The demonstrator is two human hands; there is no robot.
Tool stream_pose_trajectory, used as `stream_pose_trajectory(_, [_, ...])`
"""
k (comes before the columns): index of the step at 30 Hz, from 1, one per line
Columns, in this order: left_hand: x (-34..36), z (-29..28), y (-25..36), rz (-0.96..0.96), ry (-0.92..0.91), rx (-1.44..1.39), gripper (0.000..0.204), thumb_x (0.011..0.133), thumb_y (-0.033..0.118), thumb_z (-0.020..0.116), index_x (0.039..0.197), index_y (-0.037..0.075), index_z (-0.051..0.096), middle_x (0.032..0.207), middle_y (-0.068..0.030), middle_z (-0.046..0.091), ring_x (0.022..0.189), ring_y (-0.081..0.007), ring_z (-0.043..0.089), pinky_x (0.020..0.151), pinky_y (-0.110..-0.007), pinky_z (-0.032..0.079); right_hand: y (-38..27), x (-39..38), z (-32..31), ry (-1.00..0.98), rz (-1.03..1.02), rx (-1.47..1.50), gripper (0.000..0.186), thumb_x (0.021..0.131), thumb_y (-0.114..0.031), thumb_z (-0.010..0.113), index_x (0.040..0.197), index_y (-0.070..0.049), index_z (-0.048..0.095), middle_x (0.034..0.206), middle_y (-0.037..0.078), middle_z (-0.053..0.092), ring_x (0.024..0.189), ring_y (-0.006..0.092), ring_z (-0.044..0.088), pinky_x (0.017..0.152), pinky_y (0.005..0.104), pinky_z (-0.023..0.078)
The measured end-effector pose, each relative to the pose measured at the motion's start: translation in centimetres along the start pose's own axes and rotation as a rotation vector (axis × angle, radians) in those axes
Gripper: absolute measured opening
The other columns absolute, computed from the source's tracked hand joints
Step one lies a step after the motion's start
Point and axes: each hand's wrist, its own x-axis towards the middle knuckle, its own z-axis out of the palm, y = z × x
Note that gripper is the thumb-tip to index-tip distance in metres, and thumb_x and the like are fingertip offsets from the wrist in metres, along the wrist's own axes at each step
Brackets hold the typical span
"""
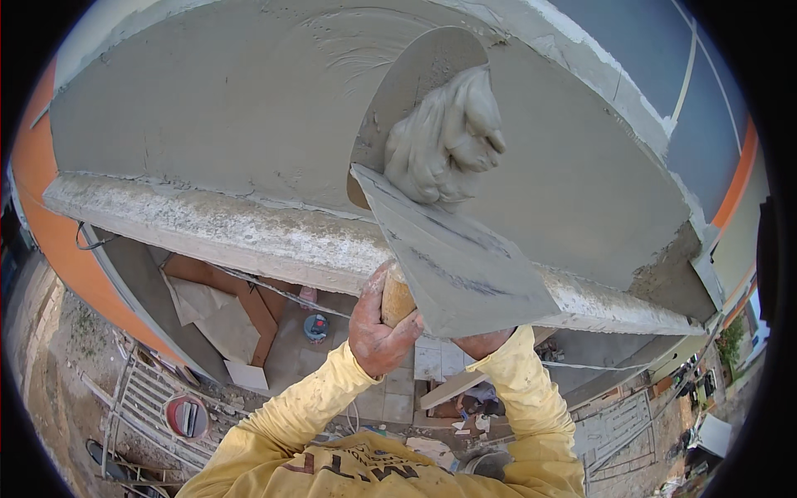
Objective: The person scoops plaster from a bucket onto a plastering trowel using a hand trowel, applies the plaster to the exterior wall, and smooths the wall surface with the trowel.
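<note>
My left hand [375, 325] is wrapped around a rounded wooden handle [398, 300] beside the near blade. That blade is a flat grey trowel blade [461, 266], thinly smeared and tilted in front of me. Its lower edge covers most of my right hand [486, 343], whose fingers are hidden. Beyond it, a second trowel blade [388, 108] with a rounded end points up and away, overlapped by the near one. A thick lump of wet grey mortar [448, 137] lies on this far blade. Which blade the wooden handle belongs to, I cannot tell.
Ahead is a wall panel [207, 116] coated in grey plaster, bordered below by a rough, whitish ledge [216, 224]. A rope [286, 292] runs under the ledge. Far below are a pinkish-red bucket [187, 416], a blue container [315, 327] and slatted scaffold platforms [158, 407].
</note>
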Motion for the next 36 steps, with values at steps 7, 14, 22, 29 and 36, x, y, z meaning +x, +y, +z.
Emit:
stream_pose_trajectory(7, [-1.5,-3.2,1.1,-0.031,0.03,0.236,0.069,0.083,0.024,0.073,0.136,-0.007,0.041,0.129,-0.0245,0.053,0.118,-0.0356,0.054,0.102,-0.039,0.042,2.3,2.8,-1.6,-0.136,0.021,0.017,0.048,0.09,-0.033,0.062,0.132,-0.01,0.056,0.135,0.013,0.055,0.123,0.0324,0.052,0.103,0.0462,0.041])
stream_pose_trajectory(14, [-9.3,-10.1,1.6,0.015,0.224,0.488,0.064,0.086,0.03,0.07,0.133,-0.004,0.045,0.124,-0.0169,0.055,0.111,-0.0253,0.055,0.097,-0.038,0.043,5.0,8.0,2.2,0.042,-0.151,-0.421,0.048,0.091,-0.03,0.06,0.132,-0.006,0.054,0.136,0.016,0.051,0.123,0.0362,0.05,0.104,0.0475,0.041])
stream_pose_trajectory(22, [-19.8,-17.1,1.2,-0.31,0.694,0.55,0.057,0.085,0.018,0.067,0.133,-0.003,0.046,0.113,-0.013,0.059,0.1,-0.0213,0.059,0.09,-0.034,0.047,-3.7,15.5,5.8,-0.011,-0.201,-0.18,0.035,0.084,-0.028,0.068,0.112,-0.009,0.059,0.107,0.013,0.063,0.098,0.0351,0.062,0.086,0.0486,0.05])
stream_pose_trajectory(29, [-21.2,-18.9,5.2,-0.375,0.91,0.37,0.054,0.087,0.019,0.065,0.133,-0.002,0.046,0.093,-0.0049,0.057,0.072,-0.0119,0.054,0.065,-0.026,0.047,-9.3,22.5,10.8,-0.335,-0.078,-0.118,0.035,0.088,-0.025,0.061,0.116,-0.012,0.046,0.102,0.015,0.065,0.093,0.0387,0.067,0.08,0.0521,0.053])
stream_pose_trajectory(36, [-24.9,-21.6,4.0,-0.312,0.943,0.504,0.054,0.087,0.021,0.064,0.133,-0.003,0.048,0.109,-0.0101,0.058,0.091,-0.0176,0.056,0.083,-0.031,0.047,-13.3,28.5,13.8,-0.683,-0.056,0.102,0.045,0.091,-0.026,0.059,0.127,-0.005,0.043,0.109,0.024,0.066,0.104,0.0423,0.063,0.09,0.0503,0.05])
